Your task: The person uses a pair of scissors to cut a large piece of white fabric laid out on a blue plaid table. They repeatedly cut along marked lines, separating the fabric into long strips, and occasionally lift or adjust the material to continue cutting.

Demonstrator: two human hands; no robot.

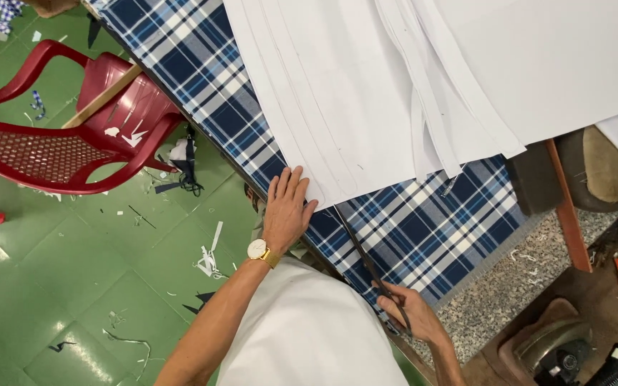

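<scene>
Head view shows the counter (488,286) draped in blue plaid fabric (409,229), with white paper pattern sheets (366,93) laid over it. The left hand (285,207) lies flat, fingers (291,182) spread a little, pressing the near corner of the sheets. Long dark scissors (366,268) run diagonally, tips just beside that corner, handles back in the right hand (408,311), whose fingers wrap the loops. The blades look nearly closed. The left hand is nearer the paper edge.

No packages, labels, signs or screens visible in view.
</scene>
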